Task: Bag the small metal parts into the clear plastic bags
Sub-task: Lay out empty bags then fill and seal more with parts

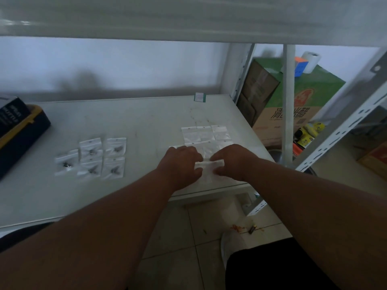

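My left hand [181, 164] and my right hand [232, 161] both pinch the top edge of one small clear plastic bag [208, 170] near the table's front right edge. Whether it holds any part I cannot tell. Behind my hands lie several empty clear bags [204, 133] in rows. To the left, several clear bags with small dark metal parts inside [92, 158] lie in a cluster on the white table [136, 122]. No loose metal parts are visible.
A dark blue and yellow box [18, 132] sits at the table's left edge. A small green-edged card [199, 96] lies at the back. White shelf posts [290, 105] and a green and brown carton [289, 101] stand right of the table. An overhead shelf spans the top.
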